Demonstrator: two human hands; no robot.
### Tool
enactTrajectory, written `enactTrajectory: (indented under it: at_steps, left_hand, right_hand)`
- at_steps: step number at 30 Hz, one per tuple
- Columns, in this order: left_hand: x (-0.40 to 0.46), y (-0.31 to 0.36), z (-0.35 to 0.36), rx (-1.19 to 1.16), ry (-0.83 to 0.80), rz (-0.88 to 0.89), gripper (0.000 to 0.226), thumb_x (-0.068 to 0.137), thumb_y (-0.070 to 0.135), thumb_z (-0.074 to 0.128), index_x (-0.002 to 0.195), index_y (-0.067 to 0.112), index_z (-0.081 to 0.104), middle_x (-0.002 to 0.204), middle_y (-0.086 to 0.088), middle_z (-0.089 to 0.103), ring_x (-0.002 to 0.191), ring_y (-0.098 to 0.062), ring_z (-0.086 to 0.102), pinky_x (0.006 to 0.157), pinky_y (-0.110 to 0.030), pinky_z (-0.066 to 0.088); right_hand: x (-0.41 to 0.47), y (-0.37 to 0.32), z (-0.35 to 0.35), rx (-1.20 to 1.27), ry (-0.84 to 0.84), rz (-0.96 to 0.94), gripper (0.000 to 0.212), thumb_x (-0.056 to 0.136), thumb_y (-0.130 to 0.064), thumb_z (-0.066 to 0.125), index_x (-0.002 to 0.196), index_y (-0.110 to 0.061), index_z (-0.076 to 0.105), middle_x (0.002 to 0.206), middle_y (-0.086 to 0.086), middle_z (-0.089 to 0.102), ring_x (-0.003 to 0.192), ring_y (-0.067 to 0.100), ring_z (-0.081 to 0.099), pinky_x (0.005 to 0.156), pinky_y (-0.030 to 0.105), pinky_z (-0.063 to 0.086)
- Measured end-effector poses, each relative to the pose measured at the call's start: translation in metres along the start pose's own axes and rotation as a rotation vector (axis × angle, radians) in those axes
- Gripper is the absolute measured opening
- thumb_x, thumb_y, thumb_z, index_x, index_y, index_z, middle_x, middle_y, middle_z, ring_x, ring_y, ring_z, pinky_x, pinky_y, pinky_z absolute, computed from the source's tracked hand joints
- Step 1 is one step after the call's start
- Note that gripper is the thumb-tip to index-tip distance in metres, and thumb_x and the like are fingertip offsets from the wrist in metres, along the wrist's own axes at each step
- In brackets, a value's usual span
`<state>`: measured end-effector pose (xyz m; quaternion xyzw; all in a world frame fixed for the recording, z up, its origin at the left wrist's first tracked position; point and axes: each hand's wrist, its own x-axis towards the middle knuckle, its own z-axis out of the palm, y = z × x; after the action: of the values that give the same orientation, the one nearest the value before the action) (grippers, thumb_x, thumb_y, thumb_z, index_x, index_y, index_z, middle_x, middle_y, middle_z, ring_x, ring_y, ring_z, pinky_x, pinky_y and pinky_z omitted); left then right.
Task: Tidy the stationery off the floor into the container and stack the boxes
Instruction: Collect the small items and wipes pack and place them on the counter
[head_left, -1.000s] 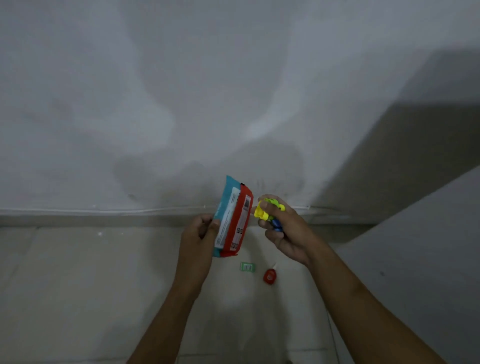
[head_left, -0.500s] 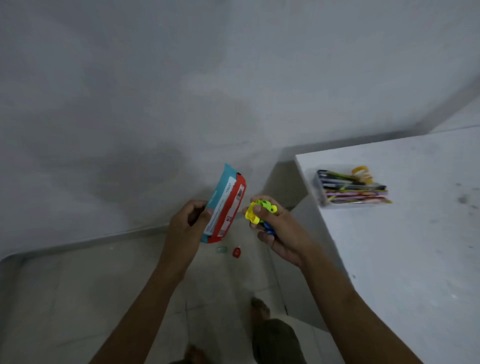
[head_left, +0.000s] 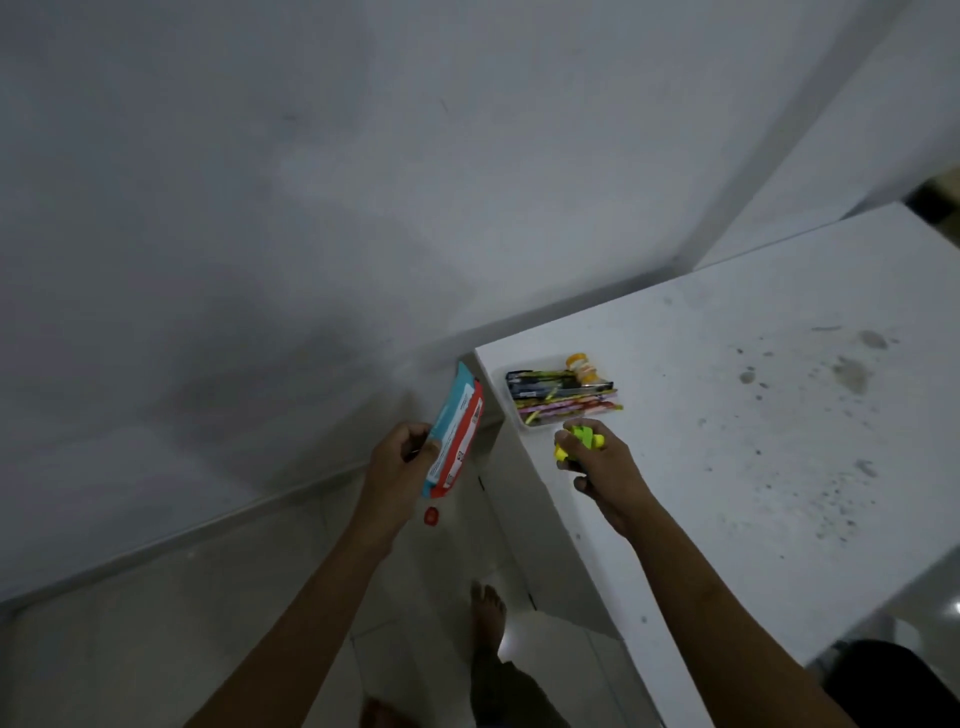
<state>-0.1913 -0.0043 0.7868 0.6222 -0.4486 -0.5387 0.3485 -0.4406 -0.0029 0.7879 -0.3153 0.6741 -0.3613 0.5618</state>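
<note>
My left hand (head_left: 399, 460) grips a flat blue and red box (head_left: 455, 434), held upright over the floor left of the white table (head_left: 753, 467). My right hand (head_left: 602, 462) is closed around small yellow and green stationery pieces (head_left: 576, 441), hovering over the table just in front of a clear container (head_left: 563, 397). That container sits near the table's left corner and holds pens, pencils and a roll of tape. A small red item (head_left: 431, 515) lies on the floor below the box.
A grey wall rises behind the floor and table. My bare feet (head_left: 488, 608) stand on the tiled floor beside the table's left edge. The table top is speckled with dark spots on its right part.
The view swung right and the table with the container came closer. My right hand moved from over the floor to above the table, close to the container. The left hand still holds the box.
</note>
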Motion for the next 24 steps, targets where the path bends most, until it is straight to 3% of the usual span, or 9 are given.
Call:
enactTrajectory:
  at_steps: [4,7,9,12,15,20,24]
  left_hand:
    - [0.02,0.005,0.033,-0.015,0.023,-0.034,0.019,0.094,0.028,0.055,0.112,0.021,0.059,0.108,0.004,0.065,0.089,-0.008,0.067,0.058,-0.013,0.053]
    - [0.032,0.004,0.051,-0.029,0.063,-0.054,0.015,0.094,0.027,0.055,0.107,0.023,0.06,0.106,0.002,0.066,0.088,-0.01,0.068,0.058,-0.016,0.053]
    - [0.037,0.005,0.06,-0.014,0.097,-0.075,0.011,0.094,0.027,0.055,0.104,0.026,0.06,0.103,0.002,0.066,0.084,-0.011,0.068,0.057,-0.024,0.057]
    - [0.041,0.006,0.068,0.009,0.121,-0.092,0.009,0.094,0.029,0.054,0.096,0.036,0.059,0.099,0.004,0.066,0.08,-0.015,0.068,0.06,-0.038,0.059]
    - [0.044,0.011,0.074,0.034,0.143,-0.089,0.013,0.095,0.028,0.054,0.092,0.04,0.058,0.098,0.007,0.065,0.081,-0.014,0.067,0.061,-0.041,0.059]
    - [0.052,0.019,0.083,0.083,0.132,-0.073,0.011,0.095,0.028,0.053,0.093,0.038,0.057,0.098,0.007,0.063,0.079,-0.014,0.066,0.06,-0.042,0.058]
    - [0.057,0.02,0.085,0.099,0.128,-0.075,0.009,0.095,0.028,0.054,0.097,0.035,0.058,0.099,0.008,0.063,0.082,-0.011,0.065,0.061,-0.04,0.059]
  right_hand:
    - [0.047,-0.007,-0.021,-0.345,0.047,-0.161,0.024,0.088,-0.026,0.066,0.108,-0.018,0.058,0.09,0.008,0.068,0.071,0.014,0.063,0.054,0.022,0.044]
    - [0.085,-0.011,-0.021,-0.693,-0.001,-0.372,0.031,0.088,-0.019,0.066,0.116,-0.012,0.056,0.108,0.008,0.065,0.093,0.02,0.061,0.077,0.024,0.045]
    - [0.104,-0.012,-0.016,-0.877,-0.061,-0.452,0.035,0.088,-0.018,0.065,0.121,-0.013,0.055,0.122,0.009,0.06,0.106,0.024,0.059,0.088,0.03,0.045]
    - [0.12,-0.009,-0.004,-1.105,-0.091,-0.526,0.038,0.089,-0.022,0.062,0.125,-0.018,0.053,0.128,0.007,0.057,0.107,0.026,0.061,0.087,0.036,0.051]
    - [0.126,-0.006,0.004,-1.168,-0.154,-0.531,0.039,0.09,-0.028,0.061,0.126,-0.022,0.049,0.127,0.005,0.056,0.104,0.025,0.062,0.082,0.036,0.053]
    - [0.132,-0.001,0.002,-1.095,-0.249,-0.509,0.038,0.095,-0.03,0.054,0.132,-0.023,0.049,0.133,0.005,0.049,0.111,0.024,0.058,0.09,0.036,0.052]
    - [0.138,-0.002,-0.001,-1.097,-0.221,-0.548,0.034,0.099,-0.034,0.044,0.131,-0.024,0.05,0.133,0.004,0.049,0.114,0.021,0.054,0.091,0.035,0.053]
